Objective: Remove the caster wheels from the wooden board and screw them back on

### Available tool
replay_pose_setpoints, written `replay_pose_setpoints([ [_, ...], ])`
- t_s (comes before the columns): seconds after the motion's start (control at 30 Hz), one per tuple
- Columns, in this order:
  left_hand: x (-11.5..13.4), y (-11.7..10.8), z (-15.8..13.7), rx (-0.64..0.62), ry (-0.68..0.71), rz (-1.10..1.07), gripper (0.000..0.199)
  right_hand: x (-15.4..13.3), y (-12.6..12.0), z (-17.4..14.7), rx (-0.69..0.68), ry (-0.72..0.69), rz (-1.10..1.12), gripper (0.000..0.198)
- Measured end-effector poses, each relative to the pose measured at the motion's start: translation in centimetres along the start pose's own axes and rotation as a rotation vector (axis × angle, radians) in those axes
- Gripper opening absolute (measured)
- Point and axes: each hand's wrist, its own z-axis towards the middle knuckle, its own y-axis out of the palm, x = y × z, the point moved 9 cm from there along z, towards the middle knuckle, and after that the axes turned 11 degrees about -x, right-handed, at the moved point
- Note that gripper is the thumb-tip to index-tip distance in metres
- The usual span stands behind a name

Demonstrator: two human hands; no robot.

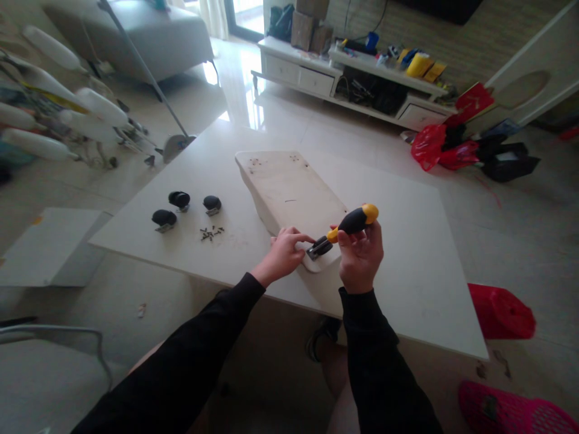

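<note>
A yellow-and-black screwdriver (355,221) is in my right hand (362,256), whose fingers are closed around its handle. Its shaft slants down and left to the metal plate of a black caster wheel (322,246) at the near corner of a white board (294,187). My left hand (286,254) is closed at that corner, with its index finger reaching onto the caster and pressing it against the board. Several small dark screws (210,233) lie loose on the white table (398,283), left of the board. The screwdriver tip is too small to make out.
Three more black casters, one of them an upright caster (211,204), stand on the table's left side. Screw holes mark the board's far corners. Beyond the table are a white TV cabinet (298,75), a red plastic bag (427,146) and a grey sofa (149,45). A pink basket (511,410) sits lower right.
</note>
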Motion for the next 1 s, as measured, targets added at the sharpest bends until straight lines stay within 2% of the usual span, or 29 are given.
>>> replay_pose_setpoints([
  [0.13, 0.2, 0.2, -0.1, 0.000, 0.013, 0.049, 0.049, 0.4, 0.3, -0.1, -0.013, 0.003, -0.016, 0.049],
  [0.27, 0.3, -0.5, -0.2, 0.016, 0.044, -0.003, 0.041, 0.4, 0.3, -0.2, -0.017, 0.001, -0.027, 0.050],
  [0.43, 1.0, -1.3, -0.2, -0.016, 0.142, -0.102, 0.028, 0.2, 0.4, -0.1, -0.051, 0.016, -0.049, 0.049],
  [0.63, 2.4, -1.2, -0.3, -0.054, 0.279, -0.214, 0.029, 0.0, 0.3, 0.1, -0.102, -0.010, -0.042, 0.053],
  [0.73, 3.1, -1.1, -0.2, -0.063, 0.328, -0.291, 0.027, 0.0, 0.7, 0.2, -0.168, 0.008, -0.051, 0.048],
  [1.0, 3.1, -0.4, 0.9, -0.060, 0.312, -0.281, 0.022, -0.5, 1.6, 0.8, -0.221, 0.011, 0.071, 0.041],
])
